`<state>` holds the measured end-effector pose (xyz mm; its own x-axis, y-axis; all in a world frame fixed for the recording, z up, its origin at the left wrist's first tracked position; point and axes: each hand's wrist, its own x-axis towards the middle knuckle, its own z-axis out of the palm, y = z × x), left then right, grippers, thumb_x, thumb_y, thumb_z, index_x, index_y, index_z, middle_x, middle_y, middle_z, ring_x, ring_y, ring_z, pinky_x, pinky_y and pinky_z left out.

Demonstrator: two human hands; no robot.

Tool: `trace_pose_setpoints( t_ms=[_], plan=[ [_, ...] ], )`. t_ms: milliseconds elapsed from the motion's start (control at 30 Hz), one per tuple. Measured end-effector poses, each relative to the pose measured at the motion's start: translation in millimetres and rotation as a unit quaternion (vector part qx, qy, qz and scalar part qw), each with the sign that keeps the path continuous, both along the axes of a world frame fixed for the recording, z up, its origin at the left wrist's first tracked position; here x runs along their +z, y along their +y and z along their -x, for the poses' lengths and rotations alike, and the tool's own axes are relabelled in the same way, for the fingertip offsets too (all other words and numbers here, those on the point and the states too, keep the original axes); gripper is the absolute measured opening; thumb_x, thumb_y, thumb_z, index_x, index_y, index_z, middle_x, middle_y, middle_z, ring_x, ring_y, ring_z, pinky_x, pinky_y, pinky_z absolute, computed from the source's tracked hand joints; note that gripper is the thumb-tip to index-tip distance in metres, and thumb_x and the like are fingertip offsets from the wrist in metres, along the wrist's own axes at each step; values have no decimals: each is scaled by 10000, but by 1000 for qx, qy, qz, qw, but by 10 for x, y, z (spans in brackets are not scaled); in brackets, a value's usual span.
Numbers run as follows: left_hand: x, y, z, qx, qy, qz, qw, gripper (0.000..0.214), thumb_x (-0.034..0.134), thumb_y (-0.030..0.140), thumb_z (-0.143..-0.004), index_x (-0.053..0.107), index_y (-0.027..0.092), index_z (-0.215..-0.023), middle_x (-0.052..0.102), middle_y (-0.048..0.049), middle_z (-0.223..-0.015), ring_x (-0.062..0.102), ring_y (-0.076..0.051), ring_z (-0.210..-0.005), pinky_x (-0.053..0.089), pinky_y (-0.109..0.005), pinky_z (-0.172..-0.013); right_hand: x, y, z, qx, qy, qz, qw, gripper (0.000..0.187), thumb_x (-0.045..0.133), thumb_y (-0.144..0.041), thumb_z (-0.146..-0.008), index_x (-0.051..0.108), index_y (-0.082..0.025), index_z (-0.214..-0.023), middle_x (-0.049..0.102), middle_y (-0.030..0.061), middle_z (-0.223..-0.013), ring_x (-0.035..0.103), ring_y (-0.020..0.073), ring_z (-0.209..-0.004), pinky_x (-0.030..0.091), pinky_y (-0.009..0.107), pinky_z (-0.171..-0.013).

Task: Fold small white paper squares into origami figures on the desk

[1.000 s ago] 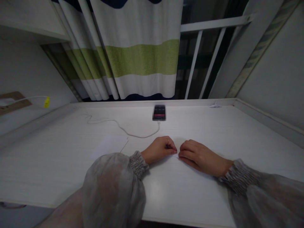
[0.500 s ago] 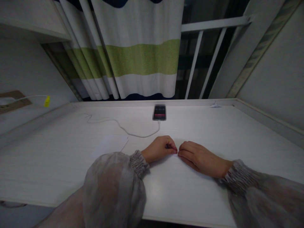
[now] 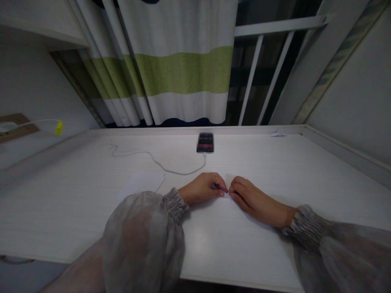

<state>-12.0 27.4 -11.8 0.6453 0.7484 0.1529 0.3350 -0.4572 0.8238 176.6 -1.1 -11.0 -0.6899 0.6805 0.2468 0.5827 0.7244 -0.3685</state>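
Both of my hands rest on the white desk, fingertips nearly meeting at its middle. My left hand is curled, fingers pressed together, a ring on one finger. My right hand is curled too, its fingertips facing the left ones. Between the fingertips lies a small white piece of paper, pinched or pressed at its edge by both hands; most of it is hidden or hard to tell from the desk. Grey gathered sleeves cover both forearms.
A phone lies at the back of the desk with a white cable running left from it. A white sheet of paper lies left of my left hand. Striped curtains and a white railing stand behind.
Both hands have shifted slightly away from me along the desk, keeping their fingertips together. Nothing else has moved.
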Motion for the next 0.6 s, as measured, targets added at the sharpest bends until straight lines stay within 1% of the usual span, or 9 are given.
trace_pose_setpoints(
  t_ms=[200,300,400,600],
  plan=[
    [9,0,-13,1,8,-1,1000,88,629,112,-665,655,131,-747,623,-43,-839,573,-127,-796,438,-274,-783,-20,-1,16,-10,19,11,1000,166,332,-167,-875,477,-149,-795,487,87,-815,465,177,-772,452,380,-746],
    [16,-7,-17,3,4,2,1000,83,626,100,-666,653,115,-742,620,-50,-838,573,-124,-787,440,-270,-779,-13,-2,27,-8,17,17,1000,158,326,-165,-874,467,-151,-805,473,91,-840,460,181,-799,450,398,-773],
    [18,-12,-17,1,4,2,1000,69,628,100,-663,653,127,-721,615,-37,-838,568,-116,-784,440,-262,-780,-8,3,36,-13,14,14,1000,147,327,-147,-865,466,-156,-818,468,91,-844,462,185,-801,453,415,-771],
    [39,-21,-18,2,10,4,1000,59,613,112,-669,661,138,-690,608,-30,-837,565,-110,-768,444,-254,-767,-9,6,46,-21,-2,12,1000,135,327,-131,-861,458,-149,-836,468,101,-861,469,189,-809,455,414,-777]
  ],
)
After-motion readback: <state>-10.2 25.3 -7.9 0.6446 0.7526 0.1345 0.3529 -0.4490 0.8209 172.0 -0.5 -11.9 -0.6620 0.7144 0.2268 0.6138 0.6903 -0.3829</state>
